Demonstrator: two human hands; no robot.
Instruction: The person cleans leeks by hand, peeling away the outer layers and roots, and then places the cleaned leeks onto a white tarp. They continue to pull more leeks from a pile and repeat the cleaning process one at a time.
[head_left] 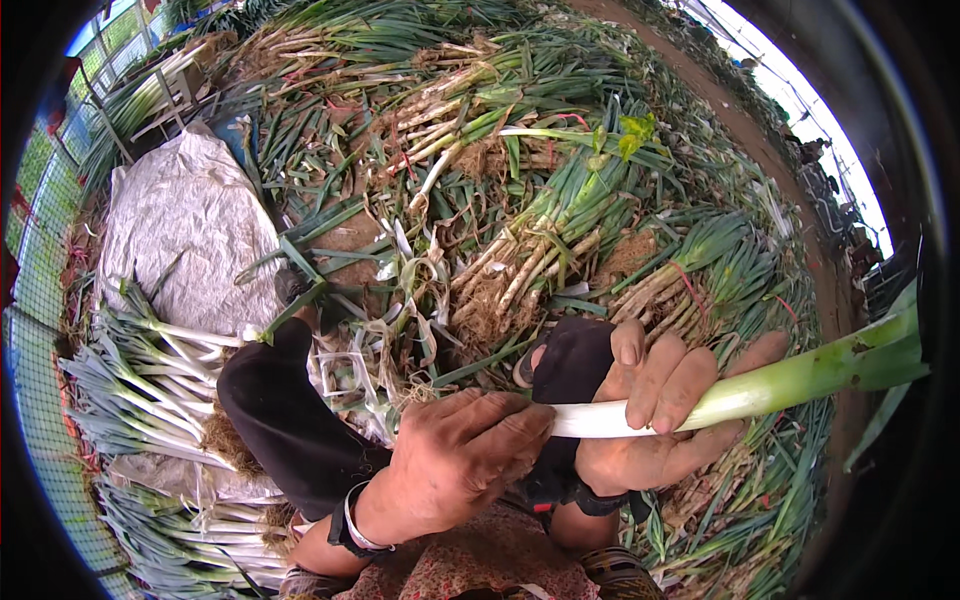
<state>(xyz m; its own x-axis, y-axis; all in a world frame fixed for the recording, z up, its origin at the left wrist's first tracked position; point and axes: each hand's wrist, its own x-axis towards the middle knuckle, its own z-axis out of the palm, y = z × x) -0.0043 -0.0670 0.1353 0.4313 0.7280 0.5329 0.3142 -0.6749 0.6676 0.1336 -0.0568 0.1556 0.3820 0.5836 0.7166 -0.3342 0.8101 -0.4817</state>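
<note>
The left hand (465, 450) pinches 1 leek (790, 383) at its white end, the right hand (658, 385) curled around its stalk.

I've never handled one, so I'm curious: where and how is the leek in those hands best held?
Probably grip the leek around its pale shaft, coming from underneath with fingers wrapping over, as the right hand does: the shaft lies crosswise, straight and round, while the green end widens.

Mesh netting (42, 400) walls the left side, with greenery (36, 165) showing through it. A brown earth strip (690, 75) curves along the ground's right; white daylight (795, 85) glares beyond.
</note>
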